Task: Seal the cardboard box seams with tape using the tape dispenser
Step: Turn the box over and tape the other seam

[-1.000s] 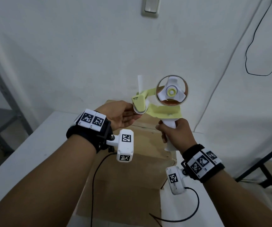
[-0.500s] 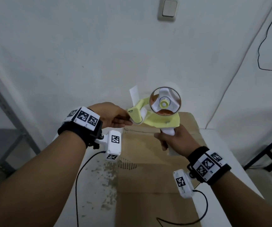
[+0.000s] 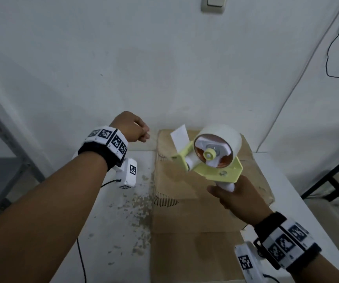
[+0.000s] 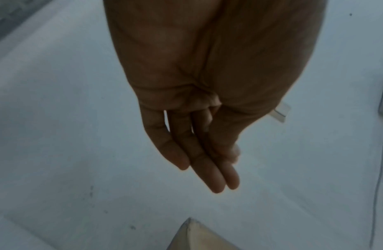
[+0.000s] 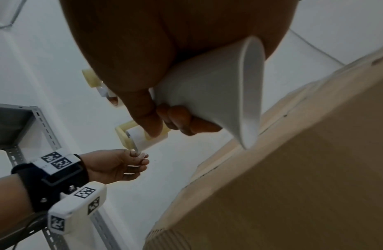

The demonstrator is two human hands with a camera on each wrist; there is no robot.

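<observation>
A brown cardboard box [image 3: 193, 217] lies on the white table, its flaps down. My right hand [image 3: 238, 203] grips the white handle [image 5: 207, 94] of the pale yellow tape dispenser [image 3: 219, 166], held in the air above the box's far half. The white tape roll [image 3: 223, 133] sits in it, and a loose tape tail [image 3: 179, 137] sticks up from the front roller. My left hand [image 3: 132, 128] hangs left of the dispenser near the wall, apart from the tape, fingers relaxed and holding nothing [image 4: 207, 152]. The box corner [image 4: 196, 236] shows below it.
The white table [image 3: 123, 231] carries scattered crumbs [image 3: 140, 203] left of the box. A grey metal shelf [image 3: 1, 144] stands at the left, a black frame [image 3: 337, 176] at the right. The wall behind bears a light switch [image 3: 212, 4] and a black cable [image 3: 331, 48].
My left hand has let go of the dispenser's front and drawn away to the left. The right hand has brought the dispenser lower, over the box.
</observation>
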